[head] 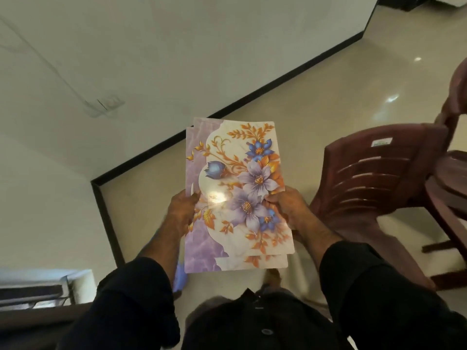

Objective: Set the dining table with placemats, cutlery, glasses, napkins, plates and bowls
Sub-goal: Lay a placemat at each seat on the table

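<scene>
**Placemats held in both hands**

Nearest me, my black sleeves (374,286) frame the view. My left hand (180,210) and right hand (289,207) each grip a side edge of the floral placemats (237,195), a slightly offset stack held in the air above the tiled floor (316,97). To the right stands a maroon plastic chair (374,183), with the table edge (449,198) beside it. Beyond runs a black skirting (252,97) below the wall (126,59).

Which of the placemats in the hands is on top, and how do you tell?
The top placemat is the one whose full flower print shows; it sits shifted up and right. The lower placemat only peeks out along the left and bottom edges.
</scene>
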